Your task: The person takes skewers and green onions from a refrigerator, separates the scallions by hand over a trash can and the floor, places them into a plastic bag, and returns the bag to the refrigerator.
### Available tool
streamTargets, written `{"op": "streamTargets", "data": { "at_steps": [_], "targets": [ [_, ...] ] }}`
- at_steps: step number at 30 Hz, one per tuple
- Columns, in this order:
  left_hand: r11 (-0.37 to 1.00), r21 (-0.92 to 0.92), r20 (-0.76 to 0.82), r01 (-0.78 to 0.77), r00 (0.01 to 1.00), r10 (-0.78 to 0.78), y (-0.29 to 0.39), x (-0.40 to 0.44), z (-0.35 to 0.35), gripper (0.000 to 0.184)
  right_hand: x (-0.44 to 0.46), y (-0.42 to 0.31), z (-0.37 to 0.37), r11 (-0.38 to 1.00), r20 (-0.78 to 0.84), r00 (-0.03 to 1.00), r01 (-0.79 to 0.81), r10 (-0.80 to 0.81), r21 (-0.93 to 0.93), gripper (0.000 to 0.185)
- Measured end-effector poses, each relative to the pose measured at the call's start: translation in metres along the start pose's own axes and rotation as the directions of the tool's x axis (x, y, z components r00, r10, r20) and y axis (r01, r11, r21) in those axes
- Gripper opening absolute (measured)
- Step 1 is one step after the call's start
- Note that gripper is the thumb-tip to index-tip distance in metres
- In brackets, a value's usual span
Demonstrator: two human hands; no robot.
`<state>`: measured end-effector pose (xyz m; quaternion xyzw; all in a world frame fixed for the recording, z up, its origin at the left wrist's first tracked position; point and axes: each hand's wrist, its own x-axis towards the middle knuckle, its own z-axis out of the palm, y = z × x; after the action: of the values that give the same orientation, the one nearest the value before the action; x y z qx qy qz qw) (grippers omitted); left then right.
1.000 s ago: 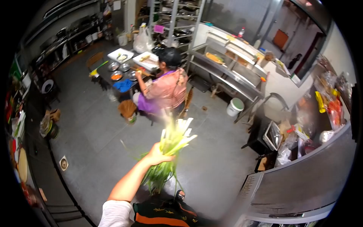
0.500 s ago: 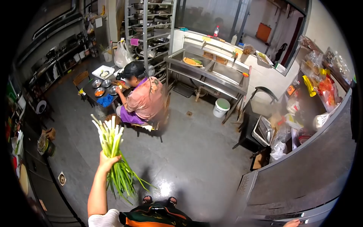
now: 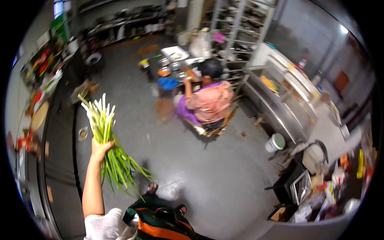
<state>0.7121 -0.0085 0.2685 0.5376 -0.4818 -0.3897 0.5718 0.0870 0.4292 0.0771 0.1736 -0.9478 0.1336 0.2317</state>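
My left hand [image 3: 100, 149] is closed around a thick bunch of scallions [image 3: 119, 168], held out over the floor on the left side. Their white ends point up and away from me, while the long green leaves fan out below my fist. A dark apron with an orange band [image 3: 160, 230] covers my front, close behind the leaves. My right hand is out of the picture.
A seated person [image 3: 210, 102] works at a low table with bowls, a blue cloth [image 3: 167, 83] and a white tray [image 3: 175, 53]. A steel sink [image 3: 276, 104], a white bucket [image 3: 275, 143] and a chair [image 3: 315, 158] stand right. A dark counter [image 3: 60, 140] runs along the left.
My view has swung left, so the seated person and sink now appear farther right. My left hand still grips the scallions. The right hand, at the bottom edge before, has left view.
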Motion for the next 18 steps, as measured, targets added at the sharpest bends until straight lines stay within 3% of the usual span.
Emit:
{"op": "streamTargets", "data": {
  "at_steps": [3, 6, 9, 12, 13, 14, 15, 18],
  "targets": [
    [0.998, 0.04, -0.155, 0.057, 0.987, -0.05, -0.019, 0.015, -0.05, 0.026, -0.032, -0.105, 0.055, 0.961, 0.379, 0.888, 0.197, -0.259, 0.194, 0.017],
    [0.993, 0.037, -0.264, 0.11, 0.96, -0.097, -0.038, 0.037, -0.087, 0.023, -0.057, -0.195, 0.092, 0.897, 0.576, 0.687, 0.323, -0.442, 0.303, 0.016],
    [0.99, 0.044, -0.31, 0.133, 0.944, -0.113, -0.06, 0.076, -0.129, 0.021, -0.065, -0.3, 0.126, 0.829, 0.626, 0.545, 0.412, -0.557, 0.379, 0.015],
    [0.987, 0.013, -0.357, 0.16, 0.923, -0.145, -0.099, 0.131, -0.177, 0.018, -0.063, -0.448, 0.152, 0.757, 0.599, 0.468, 0.471, -0.649, 0.452, 0.014],
    [0.986, 0.016, -0.374, 0.163, 0.916, -0.145, -0.114, 0.15, -0.194, 0.017, -0.063, -0.514, 0.155, 0.708, 0.581, 0.406, 0.449, -0.706, 0.546, 0.013],
    [0.979, -0.022, -0.407, 0.203, 0.893, -0.194, -0.129, 0.167, -0.206, 0.018, -0.071, -0.574, 0.157, 0.753, 0.622, 0.426, 0.336, -0.657, 0.566, 0.012],
    [0.97, -0.029, -0.416, 0.24, 0.88, -0.229, -0.147, 0.181, -0.218, 0.018, -0.081, -0.612, 0.196, 0.657, 0.548, 0.386, 0.258, -0.742, 0.709, 0.013],
    [0.945, -0.144, -0.48, 0.295, 0.814, -0.327, -0.202, 0.22, -0.25, 0.02, -0.139, -0.749, 0.235, 0.668, 0.646, 0.168, 0.213, -0.744, 0.713, 0.014]
  ]
}}
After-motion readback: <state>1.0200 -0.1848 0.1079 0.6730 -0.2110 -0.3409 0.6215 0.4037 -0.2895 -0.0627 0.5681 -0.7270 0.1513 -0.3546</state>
